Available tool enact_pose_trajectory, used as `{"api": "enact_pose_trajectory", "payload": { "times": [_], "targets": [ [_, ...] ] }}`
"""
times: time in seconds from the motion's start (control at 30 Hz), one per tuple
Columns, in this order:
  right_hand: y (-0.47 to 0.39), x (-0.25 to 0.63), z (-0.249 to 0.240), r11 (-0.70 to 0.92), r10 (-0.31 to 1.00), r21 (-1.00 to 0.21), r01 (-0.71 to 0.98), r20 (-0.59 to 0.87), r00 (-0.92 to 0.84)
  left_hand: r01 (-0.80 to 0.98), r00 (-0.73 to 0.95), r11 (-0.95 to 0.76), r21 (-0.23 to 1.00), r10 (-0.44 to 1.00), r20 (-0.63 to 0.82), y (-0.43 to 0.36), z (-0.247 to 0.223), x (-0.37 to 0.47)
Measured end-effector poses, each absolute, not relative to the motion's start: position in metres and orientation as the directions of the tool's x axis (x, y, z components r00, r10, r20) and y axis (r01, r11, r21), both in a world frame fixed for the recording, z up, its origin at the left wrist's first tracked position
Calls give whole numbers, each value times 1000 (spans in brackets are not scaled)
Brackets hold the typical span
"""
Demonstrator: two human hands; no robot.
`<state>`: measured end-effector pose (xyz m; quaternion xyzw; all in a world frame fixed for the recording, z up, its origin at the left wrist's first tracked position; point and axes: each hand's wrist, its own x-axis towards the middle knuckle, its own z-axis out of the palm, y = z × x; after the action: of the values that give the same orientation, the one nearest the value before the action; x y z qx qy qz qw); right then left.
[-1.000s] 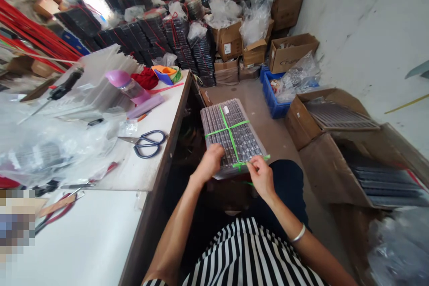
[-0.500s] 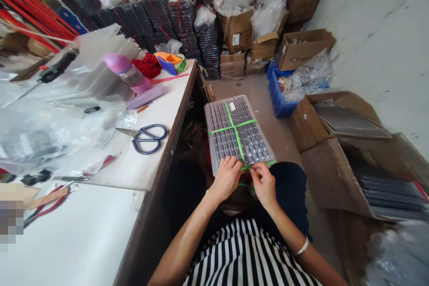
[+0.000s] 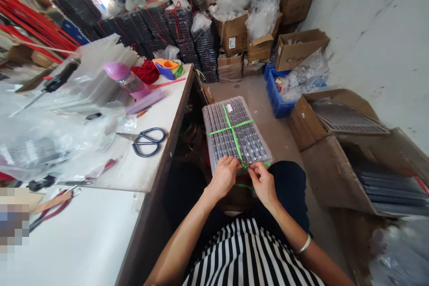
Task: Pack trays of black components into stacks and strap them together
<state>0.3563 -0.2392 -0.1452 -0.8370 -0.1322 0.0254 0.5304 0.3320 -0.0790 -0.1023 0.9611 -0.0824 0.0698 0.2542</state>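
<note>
A stack of clear plastic trays [image 3: 219, 114] filled with small dark parts rests in front of my knees. Bright green strapping ribbon [image 3: 231, 127] crosses over its top, and a white label [image 3: 229, 108] shows near the far end. At the near edge, my left hand [image 3: 225, 175] pinches the ribbon with bent fingers. Close beside it, my right hand [image 3: 263, 182] has thumb and forefinger closed on the ribbon too. The fingertips hide the exact spot where the strands meet. A loose green length hangs below the hands.
On the workbench [image 3: 157, 161] at left lie blue-handled scissors [image 3: 149, 141], a pink-capped bottle [image 3: 127, 80], an electric screwdriver [image 3: 62, 76] and plastic bags. Cardboard boxes [image 3: 338, 165] and a blue crate [image 3: 279, 98] stand at right. Tall tray stacks [image 3: 181, 31] line the back.
The view has shifted slightly. Both hands stay at the near edge of the stack with the ribbon between their fingers; only small finger movements show.
</note>
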Motion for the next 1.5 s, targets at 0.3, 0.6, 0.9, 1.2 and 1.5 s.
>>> {"api": "enact_pose_trajectory", "payload": {
  "times": [0.3,0.6,0.9,1.2,1.5],
  "targets": [
    [-253,350,-158,-433,321,-879,201,58,945,-173,981,-813,556,-96,166,-51,-112,339],
    [-249,344,-154,-370,292,-919,138,26,956,138,886,-614,777,428,181,-80,-88,307],
    [-267,288,-126,-305,434,-952,-3,-142,889,304,861,529,792,203,-467,-144,-111,309],
    [-262,278,-98,-318,491,-938,142,-35,870,232,817,637,735,283,-503,-150,-107,326],
    [-288,291,-155,-583,484,-753,306,-19,875,376,833,229,898,341,-436,-105,-101,312]
  ]
}}
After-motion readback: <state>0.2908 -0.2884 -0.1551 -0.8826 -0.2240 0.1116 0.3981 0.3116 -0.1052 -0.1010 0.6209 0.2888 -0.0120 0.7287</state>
